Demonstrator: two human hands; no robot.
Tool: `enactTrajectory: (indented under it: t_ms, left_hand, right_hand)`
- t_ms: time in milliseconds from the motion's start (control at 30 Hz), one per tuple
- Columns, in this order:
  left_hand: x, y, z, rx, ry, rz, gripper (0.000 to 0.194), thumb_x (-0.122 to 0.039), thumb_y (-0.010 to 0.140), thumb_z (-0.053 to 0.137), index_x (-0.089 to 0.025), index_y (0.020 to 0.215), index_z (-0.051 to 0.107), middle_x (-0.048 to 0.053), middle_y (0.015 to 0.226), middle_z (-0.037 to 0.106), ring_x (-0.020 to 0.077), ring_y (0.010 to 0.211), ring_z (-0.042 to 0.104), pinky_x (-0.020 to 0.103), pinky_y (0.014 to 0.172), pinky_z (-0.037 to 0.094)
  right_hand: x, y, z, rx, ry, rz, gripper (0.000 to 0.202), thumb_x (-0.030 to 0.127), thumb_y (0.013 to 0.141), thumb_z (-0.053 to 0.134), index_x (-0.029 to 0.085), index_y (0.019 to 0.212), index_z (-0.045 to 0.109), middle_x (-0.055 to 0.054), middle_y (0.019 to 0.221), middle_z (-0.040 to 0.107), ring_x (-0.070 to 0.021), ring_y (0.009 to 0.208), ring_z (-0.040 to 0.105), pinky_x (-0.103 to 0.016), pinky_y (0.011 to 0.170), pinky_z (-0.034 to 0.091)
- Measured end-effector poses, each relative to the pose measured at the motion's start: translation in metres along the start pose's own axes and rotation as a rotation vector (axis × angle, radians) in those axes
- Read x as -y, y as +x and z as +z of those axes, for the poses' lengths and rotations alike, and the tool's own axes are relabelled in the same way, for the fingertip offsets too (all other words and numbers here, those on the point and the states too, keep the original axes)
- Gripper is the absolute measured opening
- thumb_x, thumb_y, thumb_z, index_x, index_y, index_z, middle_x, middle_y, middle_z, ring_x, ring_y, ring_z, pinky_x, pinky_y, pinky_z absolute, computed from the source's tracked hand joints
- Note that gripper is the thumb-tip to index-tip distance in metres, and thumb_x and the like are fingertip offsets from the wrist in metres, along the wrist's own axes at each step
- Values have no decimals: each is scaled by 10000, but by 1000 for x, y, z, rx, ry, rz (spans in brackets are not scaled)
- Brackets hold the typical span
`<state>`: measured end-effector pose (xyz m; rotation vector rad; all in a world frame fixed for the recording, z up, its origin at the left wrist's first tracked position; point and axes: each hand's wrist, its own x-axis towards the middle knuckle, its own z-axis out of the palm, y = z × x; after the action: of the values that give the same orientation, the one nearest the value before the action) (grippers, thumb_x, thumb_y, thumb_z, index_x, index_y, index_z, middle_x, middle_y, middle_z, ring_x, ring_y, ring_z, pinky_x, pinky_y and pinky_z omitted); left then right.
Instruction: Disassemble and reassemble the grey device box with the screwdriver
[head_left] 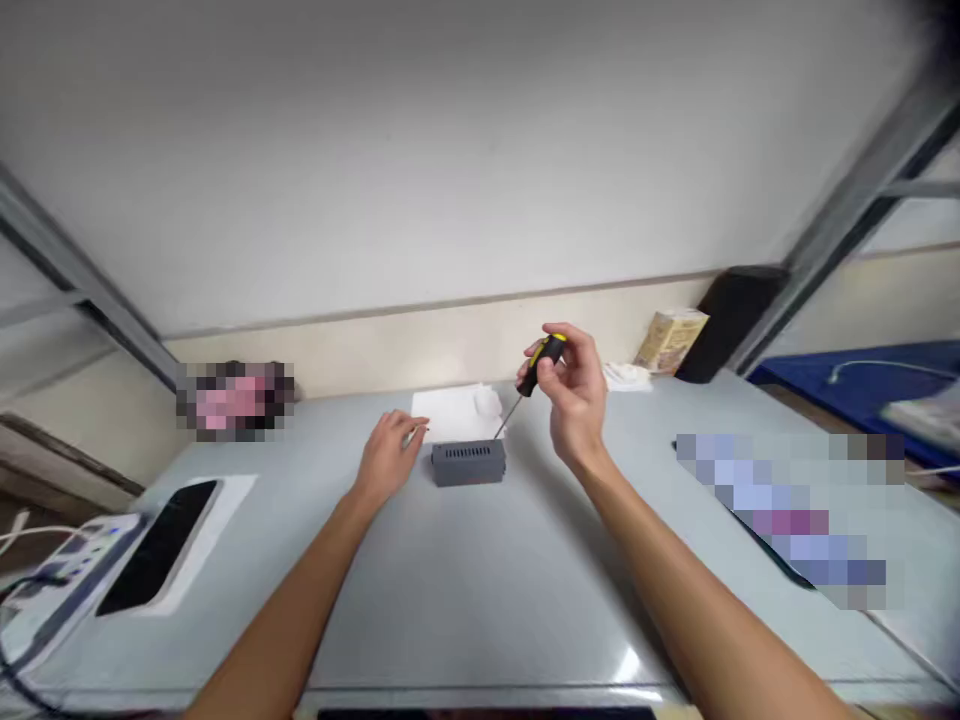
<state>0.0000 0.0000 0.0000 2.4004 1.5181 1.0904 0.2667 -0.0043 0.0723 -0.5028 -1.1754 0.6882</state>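
A grey box-shaped case [469, 464] with a row of slots along its top lies on the table in front of me. My right hand [577, 390] grips a black-and-yellow screwdriver [541, 365], held at a slant. Its thin shaft reaches down to the top right corner of the case; whether the tip sits in a screw is too small to tell. Just left of the case, my left hand [391, 448] is closed in a pinch, apart from it. Something small and pale shows between those fingers, its kind unclear. Behind the case lies white paper [442, 412].
A phone [161, 545] on a white sheet and a power strip [71, 575] lie at the left. At the back right stand a small carton [670, 340], a black cylinder [733, 320] and crumpled white tissue [626, 377]. Blurred-out items sit at the back left and right.
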Motion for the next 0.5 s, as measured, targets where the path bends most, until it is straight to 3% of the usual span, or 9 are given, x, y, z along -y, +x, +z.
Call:
enactTrajectory:
  t_ms: [100, 200, 333, 500]
  left_hand:
    - [-20, 0, -9, -156, -76, 44, 219, -269, 1044, 532, -228, 1055, 747, 55, 948, 702, 218, 928, 628, 393, 883, 533]
    - [-46, -3, -13, -208, -72, 138, 219, -254, 1060, 510, -233, 1105, 723, 63, 1009, 708, 217, 976, 636, 401, 907, 518]
    - [-77, -11, -8, -78, 19, 297, 220, -254, 1060, 527, -231, 1211, 685, 78, 1147, 725, 225, 1064, 659, 411, 927, 485]
    - [-85, -16, 1, 58, 1, 328, 255, -263, 1079, 511, -236, 1296, 641, 64, 1178, 750, 213, 1086, 681, 400, 959, 470]
  right_hand:
    - [-1, -1, 2, 9, -41, -8, 320, 401, 940, 690, 312, 1227, 580, -8, 990, 582, -137, 718, 613, -295, 604, 564]
    - [-1, -1, 3, 20, -56, -6, 318, 401, 944, 685, 319, 1233, 582, -11, 1007, 586, -136, 729, 612, -294, 619, 566]
    - [2, -1, 2, 35, -52, 1, 320, 395, 936, 695, 320, 1230, 592, -13, 1012, 596, -134, 737, 616, -301, 640, 572]
    - [8, -2, 4, 42, -51, 8, 318, 387, 932, 703, 306, 1223, 601, -16, 1004, 607, -137, 739, 621, -307, 643, 575]
